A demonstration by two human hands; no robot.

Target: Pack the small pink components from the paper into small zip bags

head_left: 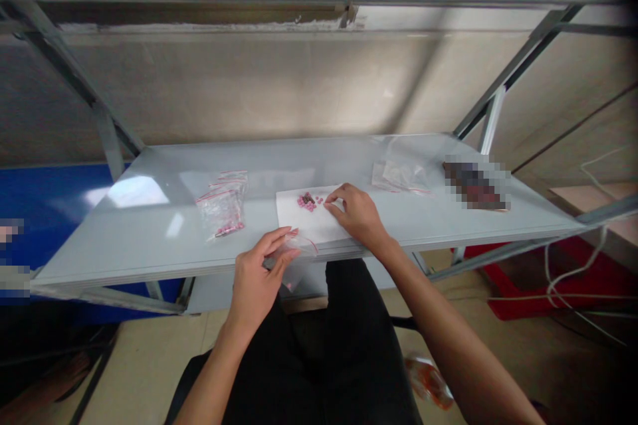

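Note:
My left hand (259,272) is at the front edge of the grey shelf (149,232), fingers pinched on a small clear zip bag (298,249) that hangs partly over the edge. My right hand (356,212) rests on a white paper sheet (299,219), fingertips pinched beside a cluster of small pink and dark beads (308,201). Whether a bead sits between those fingertips is too small to see.
A pile of small clear zip bags with pink strips (224,206) lies left of the sheet. More clear bags (399,177) lie to the right, next to a blurred dark object (476,186). Metal shelf posts rise on both sides. White cables (573,272) and a red bin (548,292) are lower right.

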